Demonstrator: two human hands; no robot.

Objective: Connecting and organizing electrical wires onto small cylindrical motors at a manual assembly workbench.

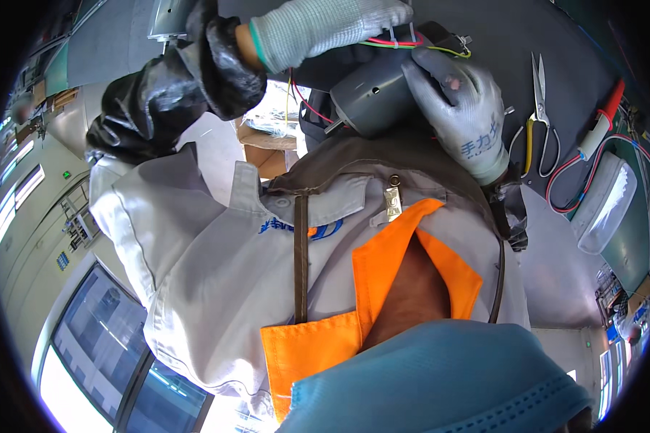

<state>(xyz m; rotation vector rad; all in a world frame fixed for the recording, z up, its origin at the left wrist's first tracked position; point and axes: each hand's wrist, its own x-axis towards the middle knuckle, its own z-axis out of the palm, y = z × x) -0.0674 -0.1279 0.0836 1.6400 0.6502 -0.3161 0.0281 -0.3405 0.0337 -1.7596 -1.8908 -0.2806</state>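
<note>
A dark grey cylindrical motor (372, 97) lies tilted in front of my chest, its shaft pointing lower left. My right hand (462, 105), in a whitish coated glove, is closed against the motor's right end, with the thumb along its casing. Above the motor runs a bundle of red and yellow-green wires (390, 43). A thin pale cable tie (393, 34) stands up from the bundle. My left hand (332, 29), in a knitted white glove, reaches over from the left, fingertips pinched together by the tie; the glove partly hides what they grip.
Scissors (539, 108) with partly yellow handles lie on the dark table to the right. Farther right are a red-tipped tool with wires (603, 119) and a clear-and-white plastic piece (608, 202). Another grey cylinder (170, 18) stands at upper left. Below the table edge is a cardboard box (267, 151).
</note>
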